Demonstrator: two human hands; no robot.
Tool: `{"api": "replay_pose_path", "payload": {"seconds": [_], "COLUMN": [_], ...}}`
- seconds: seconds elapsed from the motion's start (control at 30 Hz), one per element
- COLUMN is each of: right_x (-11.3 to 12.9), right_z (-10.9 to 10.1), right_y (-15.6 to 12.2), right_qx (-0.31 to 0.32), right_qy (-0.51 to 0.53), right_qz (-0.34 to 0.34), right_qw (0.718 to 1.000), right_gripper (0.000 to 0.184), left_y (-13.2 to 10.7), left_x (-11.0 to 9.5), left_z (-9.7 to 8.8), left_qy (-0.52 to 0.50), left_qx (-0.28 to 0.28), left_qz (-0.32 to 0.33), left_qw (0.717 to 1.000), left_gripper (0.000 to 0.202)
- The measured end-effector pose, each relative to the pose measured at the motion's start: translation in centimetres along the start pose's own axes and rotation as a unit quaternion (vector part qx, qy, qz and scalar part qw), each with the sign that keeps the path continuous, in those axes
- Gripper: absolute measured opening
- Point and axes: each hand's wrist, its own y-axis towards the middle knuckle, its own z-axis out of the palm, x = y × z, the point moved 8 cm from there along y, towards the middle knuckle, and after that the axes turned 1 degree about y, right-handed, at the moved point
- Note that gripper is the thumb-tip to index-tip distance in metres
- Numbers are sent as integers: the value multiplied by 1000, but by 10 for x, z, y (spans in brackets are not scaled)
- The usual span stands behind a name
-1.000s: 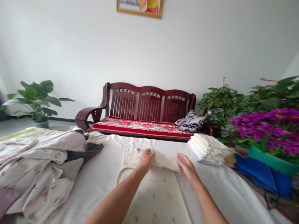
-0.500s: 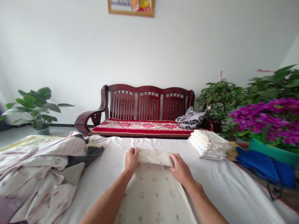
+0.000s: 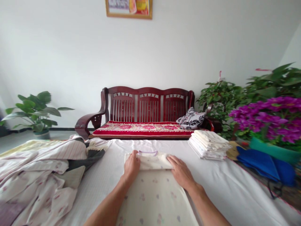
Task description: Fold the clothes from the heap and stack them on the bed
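A cream garment (image 3: 152, 191) with small heart and flower prints and a lilac neckline lies on the white cloth in front of me. Its far end is folded over into a band that carries the neckline. On the left end of that band rests my left hand (image 3: 132, 164), pressing down, its fingers partly turned from view. My right hand (image 3: 181, 169) lies on the right end with fingers stretched out flat. Neither hand grips the fabric.
A loose heap of clothes (image 3: 39, 185) covers the left side. A stack of folded cream clothes (image 3: 209, 144) stands at the back right. Beyond it are a blue cloth (image 3: 261, 164) and purple flowers (image 3: 270, 119). A wooden sofa (image 3: 148, 105) stands behind the white cloth (image 3: 103, 188).
The rolled-looking edge held between both hands has been laid down flat, and the lilac neckline now shows. Both hands have gone from gripping its ends to resting on top.
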Motion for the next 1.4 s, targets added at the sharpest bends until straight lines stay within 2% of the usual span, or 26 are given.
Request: {"api": "replay_pose_path", "payload": {"seconds": [0.27, 0.4, 0.5, 0.57, 0.63, 0.73, 0.8, 0.87, 0.97, 1.07, 1.13, 1.2, 1.3, 1.4], "right_x": [-4, -15, -24, -22, -11, 5, 6, 3, -1, 7, 23, 42, 59, 53], "right_z": [1, 1, -6, -11, -9, 7, 18, 23, 15, 1, -2, 2, 15, 24], "right_y": [-5, -5, 3, 10, 15, 16, 13, 10, 11, 16, 20, 23, 24, 22], "right_qx": [74, 96, 34, -19, -24, 41, 85, 102, 71, 25, 24, 42, 71, 76], "right_qy": [-20, 80, 190, 204, 164, 57, -2, -30, -40, -39, -30, -20, -16, -25], "right_qz": [39, 63, 82, 79, 53, 20, 20, 22, 27, 22, -4, -37, -74, -74], "right_qw": [996, 990, 978, 976, 985, 997, 996, 994, 996, 999, 999, 998, 995, 994], "right_gripper": [63, 65, 60, 61, 61, 57, 57, 58, 55, 54, 56, 57, 57, 58], "left_y": [1, 2, 3, 3, 4, 5, 5, 3, -3, -12, -18, -23, -25, -23], "left_x": [7, 10, 10, 10, 10, 11, 13, 14, 2, -31, -51, -61, -53, -32], "left_z": [5, 5, 6, 6, 7, 8, 7, 3, -10, -16, -8, 7, 27, 32], "left_qy": [28, 30, 26, 24, 25, 31, 37, 53, 98, 85, 41, 17, 46, 86], "left_qx": [1, -3, -3, -6, -8, -7, -2, 4, -27, -61, -37, 3, 50, 73], "left_qz": [1, 3, 9, 12, 14, 21, 21, 13, 41, 140, 206, 247, 246, 238], "left_qw": [1000, 1000, 1000, 1000, 1000, 999, 999, 999, 994, 985, 977, 969, 967, 965], "left_gripper": [36, 37, 37, 37, 37, 37, 36, 35, 41, 45, 43, 42, 46, 51]}}
